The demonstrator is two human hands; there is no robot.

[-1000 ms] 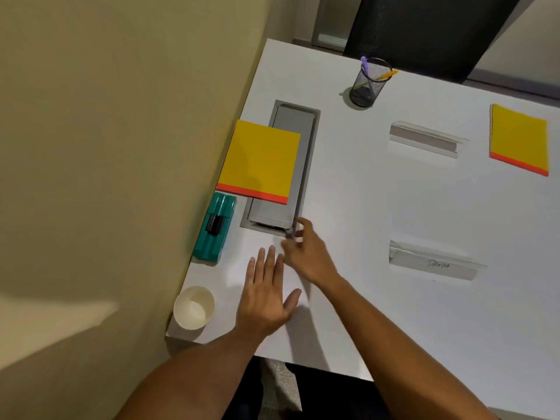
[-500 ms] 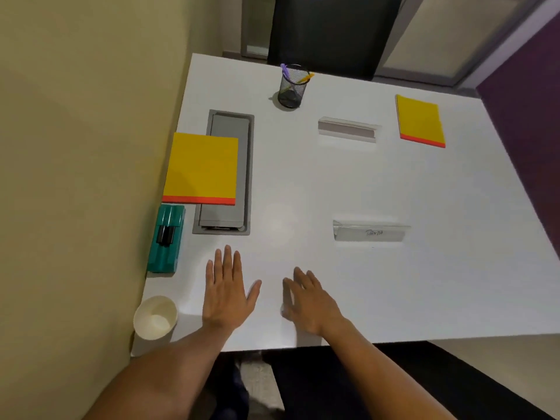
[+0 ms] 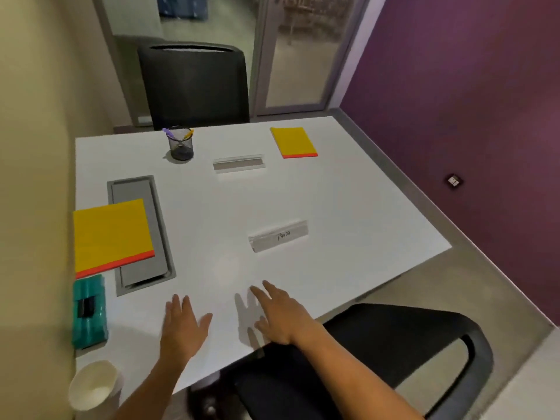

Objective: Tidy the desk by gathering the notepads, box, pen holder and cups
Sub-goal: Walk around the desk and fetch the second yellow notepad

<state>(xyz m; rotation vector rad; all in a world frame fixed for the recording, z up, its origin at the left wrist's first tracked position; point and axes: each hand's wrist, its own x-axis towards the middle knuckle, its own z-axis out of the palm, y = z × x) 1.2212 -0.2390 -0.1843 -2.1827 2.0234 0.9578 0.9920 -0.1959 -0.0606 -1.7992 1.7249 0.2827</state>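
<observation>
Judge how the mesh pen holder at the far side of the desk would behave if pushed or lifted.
The mesh pen holder looks light: thin wire mesh, only a couple of pens inside. It stands upright on a narrow base, so a push near the rim would probably tip it, spilling pens. Being round, it could then roll on the smooth white desk. Gripping it low seems safer.

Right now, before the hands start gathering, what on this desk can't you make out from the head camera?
- Paper cup: base cut off by the frame's lower edge.
- Mesh pen holder: contents too small to count.
- Name stand: handwriting too blurred to read.
- Teal box: the dark item on top is blurred.
- Left hand, right hand: motion-blurred; desk contact unclear.
</observation>
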